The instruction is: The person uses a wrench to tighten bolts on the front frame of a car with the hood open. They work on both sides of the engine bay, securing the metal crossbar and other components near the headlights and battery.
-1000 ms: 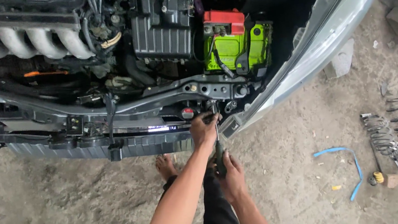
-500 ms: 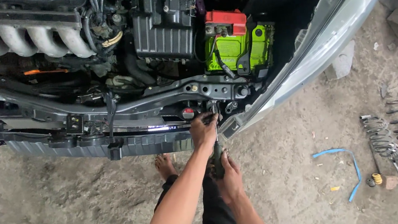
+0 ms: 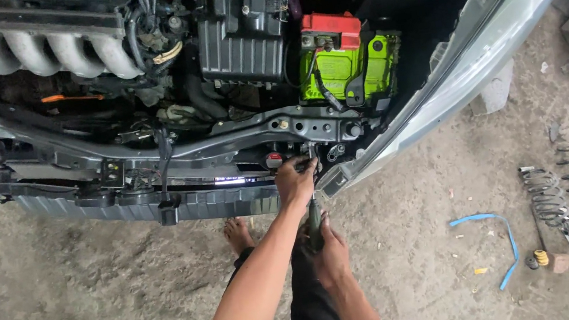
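Head view: left hand (image 3: 296,182) still cupped at the front crossmember (image 3: 239,144), fingers together round the screwdriver (image 3: 314,216) tip; right hand (image 3: 329,247) stays clamped on its handle, nearer; nothing has shifted, so the fastener is evidently still being worked.

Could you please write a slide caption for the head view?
Left hand steadies a screwdriver at the car's front crossmember; right hand grips its handle.
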